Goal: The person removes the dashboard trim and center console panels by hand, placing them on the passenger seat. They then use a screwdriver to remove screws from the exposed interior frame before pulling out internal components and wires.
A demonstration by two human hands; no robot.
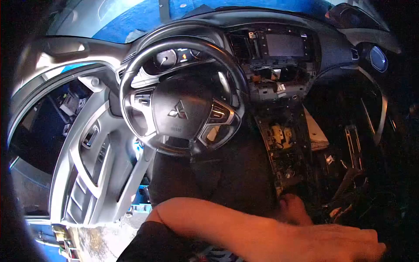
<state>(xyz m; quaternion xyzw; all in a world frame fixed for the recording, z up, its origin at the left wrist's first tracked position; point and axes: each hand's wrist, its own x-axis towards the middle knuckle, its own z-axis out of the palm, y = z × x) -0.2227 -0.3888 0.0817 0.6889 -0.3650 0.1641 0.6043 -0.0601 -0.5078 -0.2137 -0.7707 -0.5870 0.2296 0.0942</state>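
Observation:
My left forearm reaches from the lower left across my lap, and my left hand [345, 241] is at the lower right with its back up. Its fingers bend down together at the far side, and their tips are hidden, along with anything in them. Just beyond my left wrist, a dim, blurred part of my right hand [296, 210] shows at the rear of the stripped centre console [283, 150]; its fingers are not distinct. The console's trim is off, baring a yellowish part [280, 136], brackets and wiring.
Ahead stands the steering wheel [181, 150], with a lit instrument cluster behind it. A screen [286, 45] sits above an opened dashboard section [279, 81]. At left the driver's door [94, 161] is swung out. Folded pale sheets [315, 131] and loose trim [353, 142] lie on the dark passenger side.

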